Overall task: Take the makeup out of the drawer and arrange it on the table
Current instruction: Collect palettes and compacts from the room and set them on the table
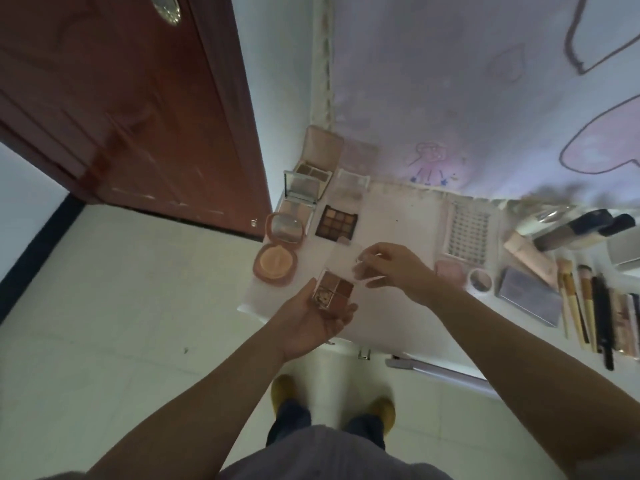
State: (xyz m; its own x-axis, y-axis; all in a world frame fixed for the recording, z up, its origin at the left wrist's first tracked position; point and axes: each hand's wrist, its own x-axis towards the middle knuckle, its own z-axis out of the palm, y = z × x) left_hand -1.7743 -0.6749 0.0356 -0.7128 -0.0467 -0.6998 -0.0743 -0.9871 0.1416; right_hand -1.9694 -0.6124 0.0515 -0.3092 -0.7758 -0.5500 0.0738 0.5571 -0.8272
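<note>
Two hands work above the table's (398,216) edge: left hand (311,318) cradles a small square four-pan palette (333,289) on curled fingers, while right hand (391,268) pinches its clear lid (363,270). Open compacts (275,259) lie beyond; brushes (575,299) farther right.

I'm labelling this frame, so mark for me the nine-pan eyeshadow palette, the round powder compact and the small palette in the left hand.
Nine-pan eyeshadow palette (336,222), head view, centre pan.
Round powder compact (275,262), head view, orange powder surface.
Small palette (334,289), head view, its brown pans.
</note>
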